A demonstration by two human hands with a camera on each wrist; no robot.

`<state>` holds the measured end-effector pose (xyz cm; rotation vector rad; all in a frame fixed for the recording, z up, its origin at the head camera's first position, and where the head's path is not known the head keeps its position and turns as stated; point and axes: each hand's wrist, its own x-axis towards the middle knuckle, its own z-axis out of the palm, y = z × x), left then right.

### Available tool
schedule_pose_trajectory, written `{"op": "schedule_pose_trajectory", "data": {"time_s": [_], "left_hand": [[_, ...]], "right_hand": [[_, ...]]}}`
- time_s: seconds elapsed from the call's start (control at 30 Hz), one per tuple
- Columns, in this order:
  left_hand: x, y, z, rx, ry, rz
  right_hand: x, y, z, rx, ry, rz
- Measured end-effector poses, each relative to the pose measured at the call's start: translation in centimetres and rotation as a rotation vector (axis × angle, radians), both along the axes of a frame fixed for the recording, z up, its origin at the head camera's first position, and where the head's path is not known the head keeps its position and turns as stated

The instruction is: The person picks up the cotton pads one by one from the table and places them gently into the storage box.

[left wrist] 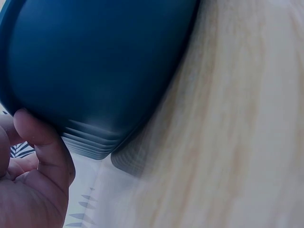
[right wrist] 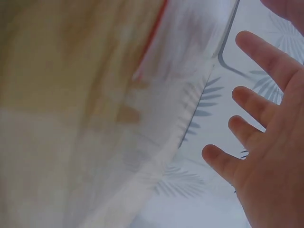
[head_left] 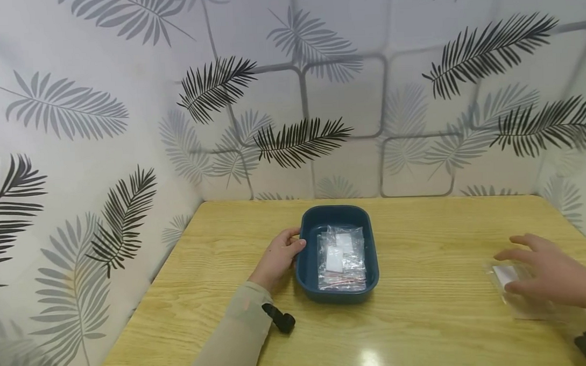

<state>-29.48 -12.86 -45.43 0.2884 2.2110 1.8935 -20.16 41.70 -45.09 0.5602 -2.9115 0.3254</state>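
Note:
A dark blue plastic bin [head_left: 338,296] stands on the table, with several clear zip bags [head_left: 354,264] holding white slips lying inside. My left hand [head_left: 278,256] grips the bin's left side, thumb at the rim; the left wrist view shows the thumb against the bin's wall [left wrist: 95,61]. Over at the right, my right hand [head_left: 553,268] is above another clear zip bag [head_left: 530,308] with a white slip inside, partly hidden by the hand. In the right wrist view, the fingers of that hand [right wrist: 270,137] are spread, and the bag's red seal line [right wrist: 152,40] shows blurred.
The light wooden table [head_left: 421,243] lies under everything. Walls with a leaf pattern [head_left: 343,95] close it in at the back and the left. A black strap [head_left: 280,318] sits on the left wrist.

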Motion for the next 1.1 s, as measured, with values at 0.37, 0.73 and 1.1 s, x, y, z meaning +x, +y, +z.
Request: {"op": "schedule_pose_trajectory", "data": {"time_s": [0.37,0.73,1.1], "left_hand": [[0.2,0.2,-0.1,-0.01,-0.001,0.001],[0.0,0.0,0.0,0.0,-0.001,-0.007],[0.3,0.2,0.3,-0.027,0.014,0.0]], "right_hand": [[1.0,0.8,-0.2,0.085,-0.119,-0.084],[0.4,0.4,0.3,0.061,-0.129,-0.064],[-0.5,0.1,0.2,0.047,-0.108,-0.037]]}}
